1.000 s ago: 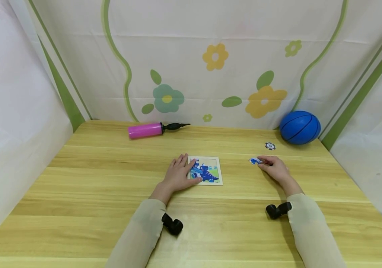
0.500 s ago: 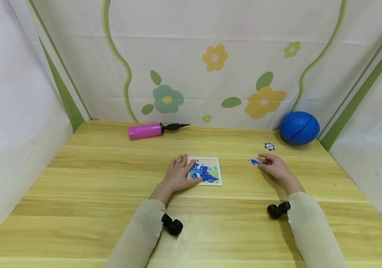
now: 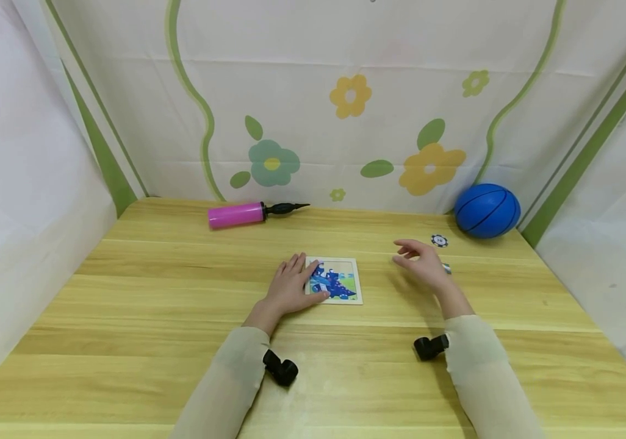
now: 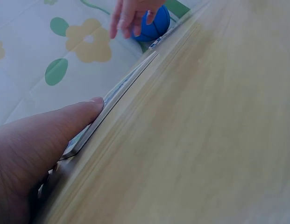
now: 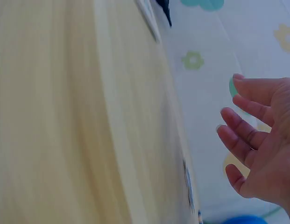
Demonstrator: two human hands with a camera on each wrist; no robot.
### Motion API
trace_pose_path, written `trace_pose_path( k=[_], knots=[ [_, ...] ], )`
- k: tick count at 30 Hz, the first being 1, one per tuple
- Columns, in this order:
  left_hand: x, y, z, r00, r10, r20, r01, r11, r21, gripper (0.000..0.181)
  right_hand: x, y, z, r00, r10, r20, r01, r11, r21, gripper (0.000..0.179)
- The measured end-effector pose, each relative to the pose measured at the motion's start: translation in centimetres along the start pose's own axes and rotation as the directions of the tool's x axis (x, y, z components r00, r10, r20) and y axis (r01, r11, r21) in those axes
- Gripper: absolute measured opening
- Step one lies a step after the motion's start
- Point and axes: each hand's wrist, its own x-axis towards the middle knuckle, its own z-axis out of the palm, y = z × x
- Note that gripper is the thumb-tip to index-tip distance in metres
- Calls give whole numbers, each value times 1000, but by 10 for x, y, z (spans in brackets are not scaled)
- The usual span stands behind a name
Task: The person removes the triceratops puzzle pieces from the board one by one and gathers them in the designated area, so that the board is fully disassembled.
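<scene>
My left hand point(image 3: 289, 285) rests on the left side of a square jigsaw puzzle point(image 3: 349, 280) with a blue dinosaur picture and a pale frame. In the left wrist view its thumb point(image 4: 79, 116) lies on the edge of the puzzle board point(image 4: 128, 84). To the right of the board, my right hand point(image 3: 424, 266) hovers over the table, fingers loosely bent and apart, with nothing between them. A small blue and white puzzle piece point(image 3: 446, 267) shows just behind that hand; the rest of it is hidden. The right wrist view shows the bare palm point(image 5: 275, 172).
A round chip point(image 3: 439, 241) marked with a number lies beyond the right hand. Behind it sits a blue ball point(image 3: 487, 211). At the back left lies a pink hand pump point(image 3: 237, 215) with a black nozzle. A flowered cloth point(image 3: 313, 110) hangs behind the wooden table point(image 3: 126, 317).
My right hand has moved left and away from the blue puzzle piece at its fingertips, and its fingers have spread apart. The left hand stays on the puzzle.
</scene>
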Motion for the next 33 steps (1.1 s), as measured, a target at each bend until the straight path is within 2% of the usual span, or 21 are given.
trace_pose_path(
  k=[4,9,14,18,21,24,28,33],
  knots=[
    [0,-1,-1,1000,-7,-19,6,999,-33,78,8,-19,26,1000,-7,-9,8,998,64,38],
    [0,-4,-3,999,-15,-36,13,998,-69,75,18,-29,58,999,3,41,-8,994,109,35],
    [0,-9,-4,999,-35,-34,35,999,-16,74,19,-39,81,996,-20,86,5,986,169,32],
    [0,-11,-4,999,-24,-31,24,1000,11,74,18,-40,95,991,-20,134,-5,983,184,30],
    [-1,-11,-4,999,-22,-23,22,1000,21,74,17,-39,104,990,4,144,-26,988,155,26],
    [-1,-11,-4,999,-29,-19,29,999,29,74,16,-39,111,993,-1,122,-13,994,113,22],
    [0,-11,-3,1000,-27,-16,27,999,35,73,14,-42,118,996,-50,72,49,999,4,20],
    [0,-12,-3,1000,-23,-9,24,999,41,73,15,-44,123,999,-44,23,46,990,-130,16]
  ],
)
